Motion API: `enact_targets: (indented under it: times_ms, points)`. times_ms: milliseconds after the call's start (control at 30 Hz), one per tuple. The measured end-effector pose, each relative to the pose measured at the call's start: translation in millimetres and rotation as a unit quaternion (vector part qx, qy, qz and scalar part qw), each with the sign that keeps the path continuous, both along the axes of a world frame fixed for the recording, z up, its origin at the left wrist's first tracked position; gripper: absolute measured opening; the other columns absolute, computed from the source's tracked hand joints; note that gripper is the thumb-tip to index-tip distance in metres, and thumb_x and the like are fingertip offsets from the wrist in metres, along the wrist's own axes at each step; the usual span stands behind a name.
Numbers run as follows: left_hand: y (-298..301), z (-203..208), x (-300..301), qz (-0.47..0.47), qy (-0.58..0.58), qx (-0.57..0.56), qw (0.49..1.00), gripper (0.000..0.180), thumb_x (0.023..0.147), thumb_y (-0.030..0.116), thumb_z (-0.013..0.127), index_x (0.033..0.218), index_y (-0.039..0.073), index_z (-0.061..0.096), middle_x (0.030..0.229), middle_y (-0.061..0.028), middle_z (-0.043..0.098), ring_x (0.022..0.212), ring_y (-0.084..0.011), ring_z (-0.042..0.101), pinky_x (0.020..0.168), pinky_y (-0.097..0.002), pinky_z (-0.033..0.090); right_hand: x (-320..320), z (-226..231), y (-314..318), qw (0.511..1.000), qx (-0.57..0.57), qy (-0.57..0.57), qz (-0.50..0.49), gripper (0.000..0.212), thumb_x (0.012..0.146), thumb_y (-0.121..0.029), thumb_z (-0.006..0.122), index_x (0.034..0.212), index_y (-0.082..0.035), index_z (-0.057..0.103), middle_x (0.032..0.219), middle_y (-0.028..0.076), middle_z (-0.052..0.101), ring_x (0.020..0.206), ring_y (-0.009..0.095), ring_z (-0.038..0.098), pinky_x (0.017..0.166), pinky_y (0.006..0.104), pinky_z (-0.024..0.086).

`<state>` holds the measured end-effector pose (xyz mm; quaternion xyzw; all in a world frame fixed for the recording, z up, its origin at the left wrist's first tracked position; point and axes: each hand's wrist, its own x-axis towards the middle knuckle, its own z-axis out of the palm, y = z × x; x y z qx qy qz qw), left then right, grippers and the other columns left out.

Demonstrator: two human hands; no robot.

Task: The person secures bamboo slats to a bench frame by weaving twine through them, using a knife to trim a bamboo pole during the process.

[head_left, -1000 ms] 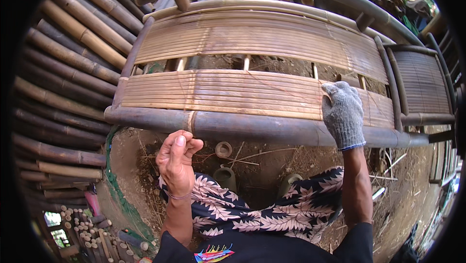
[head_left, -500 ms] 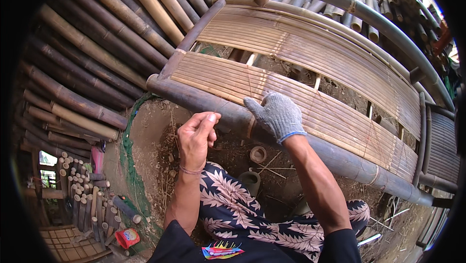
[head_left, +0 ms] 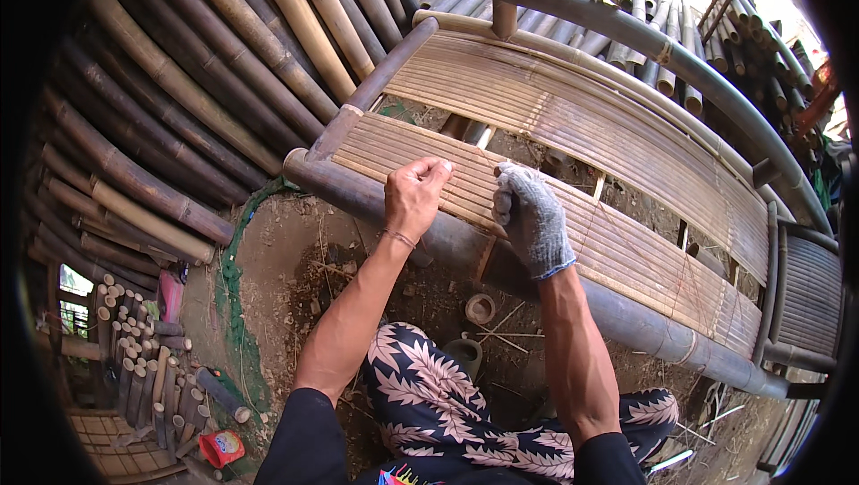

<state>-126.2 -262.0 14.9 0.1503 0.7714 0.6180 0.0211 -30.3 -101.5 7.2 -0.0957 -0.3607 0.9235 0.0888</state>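
My bare left hand point(head_left: 414, 199) is closed in a pinch above the front edge of a bamboo bench point(head_left: 376, 147). Whatever sits between its thumb and finger is too fine to make out. To its right, my right hand point(head_left: 534, 221) wears a grey knitted glove with a blue cuff edge, its fingers curled in over the slats. What they grip, if anything, is hidden. Thin reddish strands point(head_left: 586, 221) lie across the slatted seat beside the glove. Below both hands runs the thick dark bamboo front rail point(head_left: 456, 243).
Long bamboo poles point(head_left: 179, 118) lean at the left, and short cut pieces point(head_left: 134, 369) stand below them. A red container point(head_left: 221, 447) lies lower left. On the ground are a cut bamboo ring point(head_left: 480, 309) and green netting point(head_left: 234, 306). More poles point(head_left: 667, 46) are stacked behind.
My left hand has moved up and right, over the slats. The gloved hand has curled its fingers and turned upright. The view has shifted slightly.
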Motion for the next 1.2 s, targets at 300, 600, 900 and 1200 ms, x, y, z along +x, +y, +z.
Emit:
enact_targets:
  times_ms: [300,600,900,1200]
  points:
    - [-10.5,6.8,-12.2,-0.095,0.131,-0.164,0.973,0.020,0.092,0.020,0.064,0.094,0.003,0.073,0.093,-0.0153,0.071,0.086,-0.0312,0.069,0.077,-0.0387,0.054,-16.5,27.2,10.0,0.950,0.269,-0.061,0.148,0.045,0.097,-0.010,0.051,0.141,-0.007,0.056,0.078,0.005,0.067,0.060,0.011,0.061,0.053,0.0246,0.051]
    - [-11.2,49.2,10.7,-0.169,-0.044,-0.092,0.980,0.019,0.093,0.020,0.071,0.093,0.001,0.074,0.073,0.0024,0.064,0.062,-0.0036,0.052,0.054,-0.0229,0.042,8.3,51.8,3.9,0.621,0.765,0.019,-0.168,0.014,0.092,-0.019,0.064,0.084,-0.008,0.062,0.076,0.015,0.062,0.074,0.035,0.064,0.063,0.0443,0.051]
    - [14.2,59.2,49.2,-0.167,0.189,-0.022,0.967,0.012,0.092,0.007,0.066,0.100,0.001,0.073,0.081,-0.0042,0.065,0.071,-0.0147,0.063,0.063,-0.0264,0.050,36.8,76.4,3.2,0.660,0.749,0.013,-0.061,0.009,0.089,-0.016,0.066,0.092,-0.008,0.069,0.082,0.016,0.067,0.078,0.037,0.066,0.067,0.0430,0.053]
    - [-3.6,62.4,27.1,-0.160,0.180,-0.048,0.969,0.015,0.094,0.013,0.066,0.097,-0.001,0.072,0.090,-0.0124,0.068,0.079,-0.0262,0.068,0.071,-0.0366,0.055,2.2,45.7,16.0,0.889,0.440,0.008,0.122,0.054,0.092,-0.011,0.063,0.145,-0.014,0.053,0.112,0.009,0.069,0.082,0.012,0.062,0.075,0.0267,0.053]
